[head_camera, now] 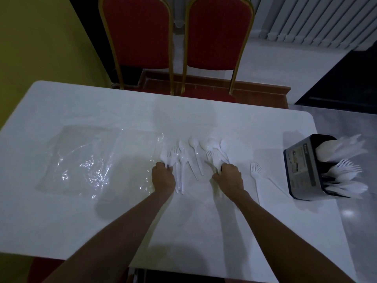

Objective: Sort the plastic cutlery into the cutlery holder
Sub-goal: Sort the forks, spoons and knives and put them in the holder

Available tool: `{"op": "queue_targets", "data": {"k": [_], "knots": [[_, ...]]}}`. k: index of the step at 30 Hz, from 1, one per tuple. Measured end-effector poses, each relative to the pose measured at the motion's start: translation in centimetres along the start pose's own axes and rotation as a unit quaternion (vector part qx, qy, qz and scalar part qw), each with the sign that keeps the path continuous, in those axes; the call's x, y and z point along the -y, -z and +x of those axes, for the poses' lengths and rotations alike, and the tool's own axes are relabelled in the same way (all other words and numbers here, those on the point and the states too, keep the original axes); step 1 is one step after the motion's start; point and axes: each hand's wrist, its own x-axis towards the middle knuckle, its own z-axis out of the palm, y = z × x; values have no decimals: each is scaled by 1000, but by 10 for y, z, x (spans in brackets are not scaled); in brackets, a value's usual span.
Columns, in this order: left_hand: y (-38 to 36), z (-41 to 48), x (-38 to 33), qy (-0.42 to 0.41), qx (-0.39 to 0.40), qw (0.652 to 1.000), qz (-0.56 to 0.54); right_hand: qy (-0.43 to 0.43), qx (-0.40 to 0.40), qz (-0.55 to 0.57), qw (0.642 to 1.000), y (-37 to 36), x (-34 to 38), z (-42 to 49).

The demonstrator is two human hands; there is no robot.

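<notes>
White plastic spoons (194, 144) and forks (176, 152) lie scattered on the white table (81, 211) at its middle. My left hand (163, 177) grips a few pieces of cutlery at the left of the spread. My right hand (229, 176) is curled over the handles of forks and spoons at the right of the spread. Two forks (255, 169) lie apart, to the right of my right hand. The dark cutlery holder (302, 166) stands at the table's right edge, with spoons, forks and knives sticking out of its compartments.
A crumpled clear plastic bag (91, 160) lies flat on the left half of the table. Two red chairs (214, 37) with gold frames stand behind the far edge. A white radiator (316, 19) is at the back right.
</notes>
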Motion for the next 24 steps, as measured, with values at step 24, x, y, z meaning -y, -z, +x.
{"op": "queue_targets", "data": {"k": [24], "knots": [[4, 12, 3, 39, 78, 996, -19, -60, 46, 6, 997, 5, 0, 13]]}}
